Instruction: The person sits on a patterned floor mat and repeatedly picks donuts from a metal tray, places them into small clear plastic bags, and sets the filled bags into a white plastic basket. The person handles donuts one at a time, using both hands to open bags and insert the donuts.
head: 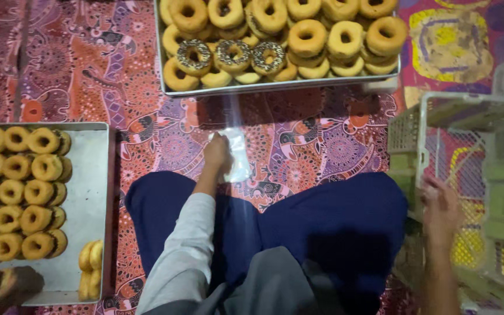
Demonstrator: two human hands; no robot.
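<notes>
I sit cross-legged in dark blue trousers on a patterned red mat. My left hand, in a grey sleeve, reaches forward and pinches a clear plastic bag lying on the mat just past my knees. My right hand is blurred, fingers spread, at the near edge of a pale green plastic crate on my right, with nothing visible in it. A metal tray of plain ring doughnuts, three of them chocolate-sprinkled, lies straight ahead beyond the bag.
A second metal tray on my left holds rows of plain doughnuts, with two more standing at its near corner. Another person's hand is at that tray's bottom left edge, by a doughnut.
</notes>
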